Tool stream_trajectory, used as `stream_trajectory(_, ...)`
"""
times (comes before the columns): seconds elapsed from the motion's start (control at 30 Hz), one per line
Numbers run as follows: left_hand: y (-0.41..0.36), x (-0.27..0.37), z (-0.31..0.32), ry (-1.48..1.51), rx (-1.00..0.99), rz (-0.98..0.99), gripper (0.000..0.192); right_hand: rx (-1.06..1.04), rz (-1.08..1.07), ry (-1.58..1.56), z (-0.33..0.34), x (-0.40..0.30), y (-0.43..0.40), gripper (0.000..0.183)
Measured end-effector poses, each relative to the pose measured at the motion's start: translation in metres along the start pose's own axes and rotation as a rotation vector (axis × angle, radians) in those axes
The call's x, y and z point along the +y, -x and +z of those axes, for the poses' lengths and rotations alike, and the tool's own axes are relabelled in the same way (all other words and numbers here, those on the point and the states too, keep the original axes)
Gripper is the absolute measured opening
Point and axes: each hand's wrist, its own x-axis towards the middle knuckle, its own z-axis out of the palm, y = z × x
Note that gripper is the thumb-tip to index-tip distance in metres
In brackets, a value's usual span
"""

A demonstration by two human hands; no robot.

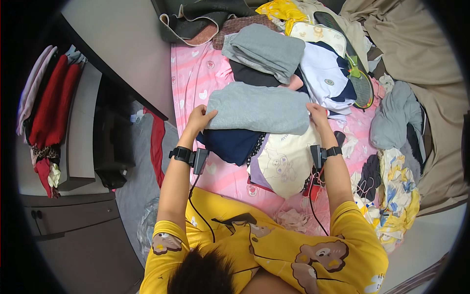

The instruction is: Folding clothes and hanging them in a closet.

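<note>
A folded light grey garment [259, 108] is stretched out between my two hands, above other clothes. Its left end is pinched by my left hand [201, 118], thumb on top. At the opposite end, my right hand [316, 112] grips the edge. Partly under it lie a folded navy garment [233, 145] and a cream garment [281, 163] with a printed cartoon figure and a purple edge. Just beyond is another folded grey garment [266, 47], resting on dark cloth. A white and navy shirt [325, 75] lies to the right of it.
All this lies on a pink patterned bed sheet [187, 77]. A badminton racket [361, 88] sits at the right, near a rolled grey cloth [394, 114] and crumpled yellow-and-white cloth [396, 194]. Red clothes [55, 103] hang at the left, above a cabinet [73, 217].
</note>
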Motion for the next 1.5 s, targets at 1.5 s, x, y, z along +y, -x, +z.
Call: stream_trajectory(1.5, 0.16, 0.062, 0.205, -0.705, -0.157, 0.984, 0.065, 0.337, -0.165, 0.901, -0.097, 0.151, 0.325, 0.048)
